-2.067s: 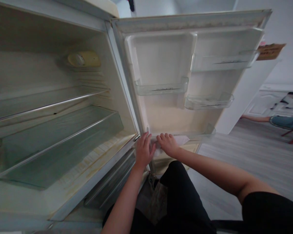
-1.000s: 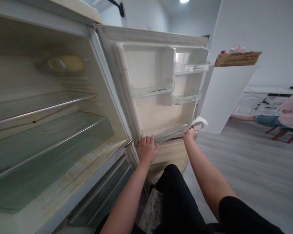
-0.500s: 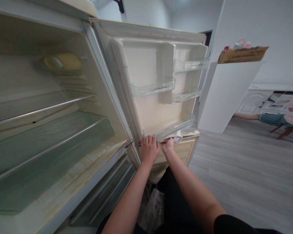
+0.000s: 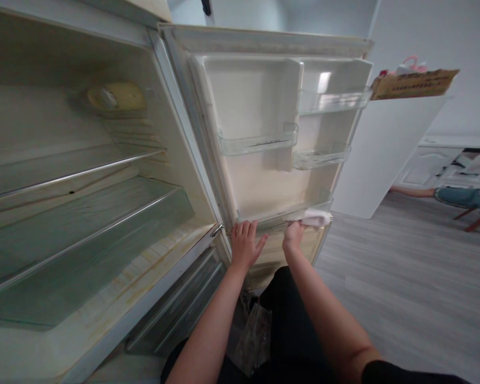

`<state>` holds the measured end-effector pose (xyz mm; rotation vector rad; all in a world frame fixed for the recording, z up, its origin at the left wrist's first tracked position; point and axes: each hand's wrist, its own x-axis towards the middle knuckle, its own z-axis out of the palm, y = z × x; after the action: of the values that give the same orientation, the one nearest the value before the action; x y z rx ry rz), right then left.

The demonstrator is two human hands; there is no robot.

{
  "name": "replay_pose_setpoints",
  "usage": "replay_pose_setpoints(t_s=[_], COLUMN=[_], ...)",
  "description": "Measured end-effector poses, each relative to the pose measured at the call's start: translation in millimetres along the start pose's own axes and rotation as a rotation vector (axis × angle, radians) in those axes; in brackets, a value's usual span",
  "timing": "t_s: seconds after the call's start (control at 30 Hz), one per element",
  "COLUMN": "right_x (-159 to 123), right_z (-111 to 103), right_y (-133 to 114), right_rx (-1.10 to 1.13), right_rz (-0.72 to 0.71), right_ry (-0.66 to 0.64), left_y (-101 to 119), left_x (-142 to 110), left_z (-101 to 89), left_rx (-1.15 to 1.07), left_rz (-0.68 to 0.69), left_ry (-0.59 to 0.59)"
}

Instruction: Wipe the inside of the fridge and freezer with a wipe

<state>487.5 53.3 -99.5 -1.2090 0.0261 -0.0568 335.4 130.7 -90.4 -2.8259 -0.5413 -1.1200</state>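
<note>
An open fridge door (image 4: 264, 181) stands in front of me, its inner side cream and stained. My left hand (image 4: 245, 244) grips the door's bottom edge near the hinge, fingers curled over it. My right hand (image 4: 294, 234) presses a white cloth (image 4: 314, 217) against the clear bottom door shelf (image 4: 322, 208), a little right of the left hand. Two clear bins (image 4: 258, 143) sit higher on the door.
The fridge's inside (image 4: 84, 213) on the left has glass shelves and a yellowed control knob (image 4: 116, 97). A white partition (image 4: 380, 154) with a cardboard box (image 4: 414, 84) on top stands right of the door. Another person sits on a chair (image 4: 474, 197) at far right. Grey wood floor lies to the right.
My right hand has slid the cloth back and forth along the bottom door shelf: out to the right end, back beside the left hand, now rightwards again. The left hand kept its grip.
</note>
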Motion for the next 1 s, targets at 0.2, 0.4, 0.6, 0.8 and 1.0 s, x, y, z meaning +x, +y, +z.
replay_pose_setpoints(t_s=[0.2, 0.4, 0.6, 0.8, 1.0], right_x=[22.3, -63.4, -53.9, 14.5, 91.8], right_z=[-39.6, -21.1, -23.2, -78.8, -121.9], right_y=[3.1, 10.2, -9.7, -21.0, -33.7], right_rx=[-0.697, -0.883, -0.971, -1.014, -1.114], right_rz=[-0.712, -1.105, -1.358, -1.443, -1.181], right_ry=[-0.127, -0.552, -0.664, -0.423, -0.194], left_y=[-5.8, -17.6, -34.6, -26.1, -16.7], left_x=[-8.1, -16.7, -26.2, -22.6, -17.7], left_z=[2.0, 9.8, 5.2, -11.1, -9.0], left_rx=[-0.065, -0.098, -0.078, -0.090, -0.034], left_rz=[-0.004, 0.023, 0.063, 0.009, 0.001], left_ry=[0.078, 0.151, 0.140, 0.097, 0.113])
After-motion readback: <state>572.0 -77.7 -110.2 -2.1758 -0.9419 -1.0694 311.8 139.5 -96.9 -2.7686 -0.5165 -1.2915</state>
